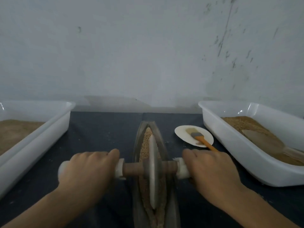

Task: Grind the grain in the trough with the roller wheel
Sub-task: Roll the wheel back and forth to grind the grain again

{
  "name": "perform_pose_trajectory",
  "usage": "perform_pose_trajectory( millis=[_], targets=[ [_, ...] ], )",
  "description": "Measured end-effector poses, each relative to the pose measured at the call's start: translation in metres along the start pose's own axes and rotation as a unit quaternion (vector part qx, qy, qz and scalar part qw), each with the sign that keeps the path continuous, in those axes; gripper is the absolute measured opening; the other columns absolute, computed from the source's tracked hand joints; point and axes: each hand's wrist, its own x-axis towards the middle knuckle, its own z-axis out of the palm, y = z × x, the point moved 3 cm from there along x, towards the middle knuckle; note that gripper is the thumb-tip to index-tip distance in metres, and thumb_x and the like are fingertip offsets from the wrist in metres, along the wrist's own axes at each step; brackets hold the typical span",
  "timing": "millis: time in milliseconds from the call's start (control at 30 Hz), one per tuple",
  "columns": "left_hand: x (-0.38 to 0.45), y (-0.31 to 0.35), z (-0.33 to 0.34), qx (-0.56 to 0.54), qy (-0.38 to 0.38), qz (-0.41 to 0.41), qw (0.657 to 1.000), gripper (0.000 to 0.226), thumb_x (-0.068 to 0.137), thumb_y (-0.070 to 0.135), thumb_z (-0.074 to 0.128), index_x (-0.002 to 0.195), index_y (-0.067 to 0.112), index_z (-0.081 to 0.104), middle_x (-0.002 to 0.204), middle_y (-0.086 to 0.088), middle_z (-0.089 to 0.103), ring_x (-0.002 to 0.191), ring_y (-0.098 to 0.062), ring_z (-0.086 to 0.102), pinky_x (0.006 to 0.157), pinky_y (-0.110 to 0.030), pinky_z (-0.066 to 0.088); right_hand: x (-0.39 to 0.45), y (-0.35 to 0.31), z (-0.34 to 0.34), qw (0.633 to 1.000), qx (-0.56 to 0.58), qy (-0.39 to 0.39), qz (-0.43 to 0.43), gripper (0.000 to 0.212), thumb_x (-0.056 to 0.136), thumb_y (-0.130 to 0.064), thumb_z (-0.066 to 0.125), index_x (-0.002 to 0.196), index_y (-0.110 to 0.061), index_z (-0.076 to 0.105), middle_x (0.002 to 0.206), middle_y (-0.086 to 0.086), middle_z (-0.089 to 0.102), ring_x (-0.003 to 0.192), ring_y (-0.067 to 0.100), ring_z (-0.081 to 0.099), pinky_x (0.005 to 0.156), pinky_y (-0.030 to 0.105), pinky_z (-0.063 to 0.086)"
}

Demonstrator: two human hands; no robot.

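A long boat-shaped metal trough [162, 145] runs away from me down the middle of the dark table, filled with tan grain [145, 142]. The grey roller wheel [153, 171] stands upright in the trough on a brown wooden axle [132, 169] with white handle ends. My left hand [87, 170] is closed over the left handle. My right hand [212, 171] is closed over the right handle. Both forearms reach in from the bottom corners.
A white plastic tub [54, 127] with brownish meal sits at the left. Another white tub [230, 145] at the right holds grain and a scoop [266, 143]. A small white dish [182, 134] carries an orange-handled brush [203, 140]. A pale wall rises behind.
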Motion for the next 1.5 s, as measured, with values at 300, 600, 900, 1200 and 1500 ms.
perform_pose_trajectory(
  millis=[300,600,900,1200,1500],
  targets=[
    [0.081,-0.028,0.045,0.001,-0.014,-0.102,0.995,0.027,0.084,0.045,0.06,0.082,0.033,0.036,0.067,0.011,0.041,0.061,-0.014,0.043,0.057,-0.031,0.036,0.094,0.014,0.027,0.997,-0.048,0.032,0.046,0.026,0.08,-0.026,0.069,0.088,-0.021,0.045,0.079,0.0,0.064,0.069,0.024,0.061,0.053,0.031,0.028],
    [-0.019,0.001,-0.014,-0.099,0.042,0.043,0.993,0.023,0.081,0.06,0.038,0.081,0.037,0.037,0.063,0.014,0.051,0.052,-0.005,0.054,0.057,-0.027,0.053,-0.009,-0.004,-0.015,0.998,0.024,0.065,0.004,0.038,0.04,-0.032,0.086,0.062,-0.029,0.055,0.051,-0.006,0.052,0.042,0.009,0.049,0.038,0.023,0.034],
    [0.046,-0.013,0.028,-0.01,-0.075,-0.101,0.992,0.019,0.086,0.048,0.05,0.088,0.032,0.04,0.079,0.009,0.051,0.08,-0.017,0.059,0.065,-0.031,0.041,0.063,0.009,0.023,0.996,-0.063,0.055,0.024,0.032,0.067,-0.029,0.078,0.086,-0.02,0.054,0.07,0.0,0.061,0.06,0.024,0.06,0.047,0.032,0.039],
    [0.05,-0.003,0.004,0.055,-0.029,-0.05,0.997,0.022,0.083,0.031,0.062,0.087,0.028,0.04,0.079,0.008,0.055,0.071,-0.018,0.056,0.059,-0.031,0.034,0.046,0.016,0.036,0.999,0.019,-0.003,0.043,0.03,0.077,-0.038,0.066,0.081,-0.029,0.038,0.074,-0.003,0.06,0.066,0.019,0.058,0.048,0.028,0.029],
    [-0.002,0.006,-0.014,0.055,0.002,0.003,0.998,0.047,0.073,0.047,0.066,0.074,0.034,0.02,0.06,0.01,0.028,0.053,-0.009,0.031,0.05,-0.028,0.019,-0.007,0.002,0.006,0.999,0.004,-0.036,0.009,0.05,0.067,-0.049,0.071,0.074,-0.038,0.022,0.063,-0.011,0.037,0.06,0.007,0.051,0.049,0.026,0.036]
  ],
)
